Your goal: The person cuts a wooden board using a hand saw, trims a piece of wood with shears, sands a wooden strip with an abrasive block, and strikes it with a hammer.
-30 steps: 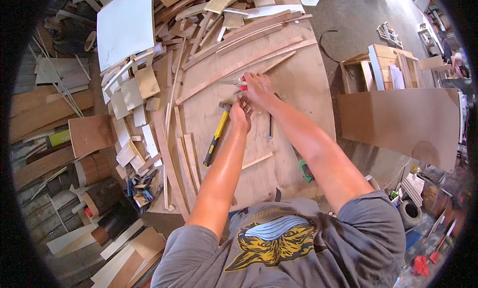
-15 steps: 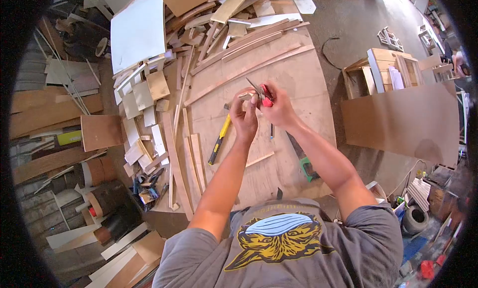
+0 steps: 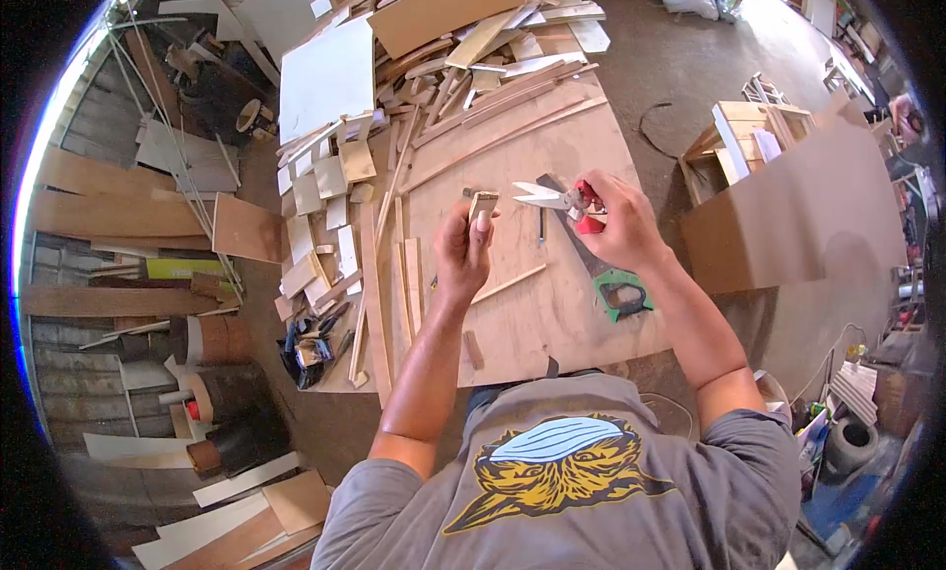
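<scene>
Snips with silver blades and red handles [image 3: 570, 201] lie across the space between our two hands, gripped in our right hand [image 3: 626, 227] with the fingers curled around the handles. The blades are parted and their tips aim left, at the small, pale, flat piece [image 3: 482, 207] that our left hand [image 3: 461, 253] pinches between thumb and fingers. That piece stands roughly upright above the pinch, so its long axis runs crosswise to the snips. The tips are near it but not touching, and a narrow gap shows between them. Our left hand is the one in contact with the piece, while our right hand is farther off, with the length of the blades in between. We cannot tell for certain what the piece is made of.

Below the snips, on the broad plywood desk [image 3: 512, 338], we see a handsaw with a green handle [image 3: 631, 303], its dark blade slanting up beneath the snips. A thin dark stick-like tool [image 3: 541, 227] is between our hands, left of that blade. Nearer to us, a slim pale wooden strip [image 3: 509, 283] lies at a slant, and a white rectangular panel [image 3: 325, 82] is beyond, on the far left.
</scene>
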`<state>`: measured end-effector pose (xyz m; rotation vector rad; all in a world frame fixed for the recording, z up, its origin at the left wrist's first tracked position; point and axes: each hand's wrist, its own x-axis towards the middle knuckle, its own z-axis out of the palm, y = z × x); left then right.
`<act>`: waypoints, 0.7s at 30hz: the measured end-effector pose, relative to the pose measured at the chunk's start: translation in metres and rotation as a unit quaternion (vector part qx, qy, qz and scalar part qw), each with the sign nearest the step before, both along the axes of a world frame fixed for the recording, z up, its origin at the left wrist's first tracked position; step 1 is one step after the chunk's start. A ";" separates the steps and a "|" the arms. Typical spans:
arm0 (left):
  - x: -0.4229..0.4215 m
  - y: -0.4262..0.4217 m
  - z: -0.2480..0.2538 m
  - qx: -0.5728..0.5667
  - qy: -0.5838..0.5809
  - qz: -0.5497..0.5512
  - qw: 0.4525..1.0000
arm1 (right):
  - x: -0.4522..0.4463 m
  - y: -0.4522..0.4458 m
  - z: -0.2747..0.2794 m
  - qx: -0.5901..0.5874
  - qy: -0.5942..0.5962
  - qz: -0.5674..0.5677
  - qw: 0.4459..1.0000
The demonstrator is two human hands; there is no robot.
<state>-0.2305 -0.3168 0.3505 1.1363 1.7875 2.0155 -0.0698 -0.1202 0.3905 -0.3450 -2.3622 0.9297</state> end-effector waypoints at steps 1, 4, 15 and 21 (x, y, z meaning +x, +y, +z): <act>0.007 -0.010 0.003 -0.006 0.024 -0.004 1.000 | 0.011 -0.010 0.008 0.017 0.002 -0.004 1.000; 0.026 -0.037 0.009 -0.005 0.092 -0.011 0.996 | 0.042 -0.046 0.032 0.079 0.000 -0.021 0.997; 0.086 -0.166 0.017 0.086 0.243 -0.054 0.965 | 0.136 -0.225 0.066 0.210 0.031 -0.106 0.972; 0.130 -0.219 0.014 0.106 0.215 -0.111 0.964 | 0.188 -0.301 0.061 0.225 -0.010 -0.155 0.962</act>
